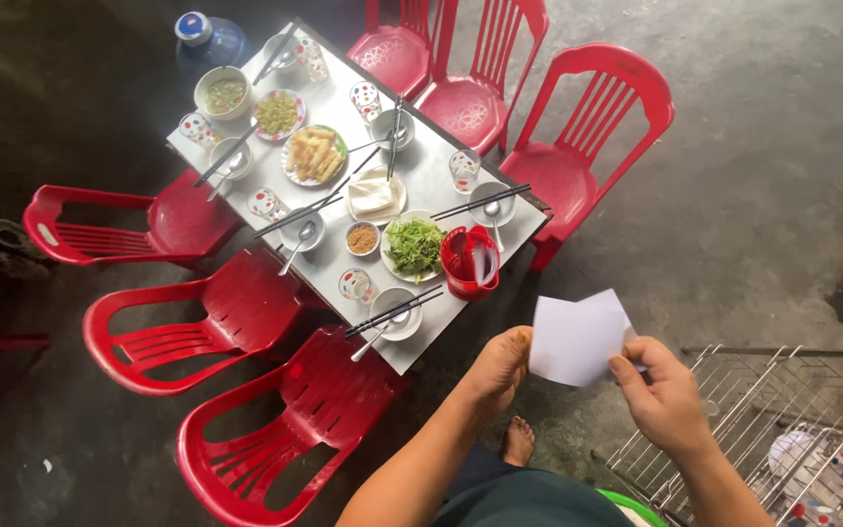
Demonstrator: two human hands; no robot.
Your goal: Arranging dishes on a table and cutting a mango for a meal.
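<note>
Rough concrete floor (753, 176) below, both hands (578, 376) pinching thin white paper napkin (576, 339).

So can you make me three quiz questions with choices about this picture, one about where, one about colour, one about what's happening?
1. Where is the red holder?
A on the table
B on a chair
C on the floor

2. What colour are the chairs?
A blue
B red
C green

3. The paper is:
A on the table
B on the floor
C held in both hands

Answers: 1 A, it stands by the plate of greens. 2 B, all are red. 3 C, the left hand and right hand pinch it.
</note>
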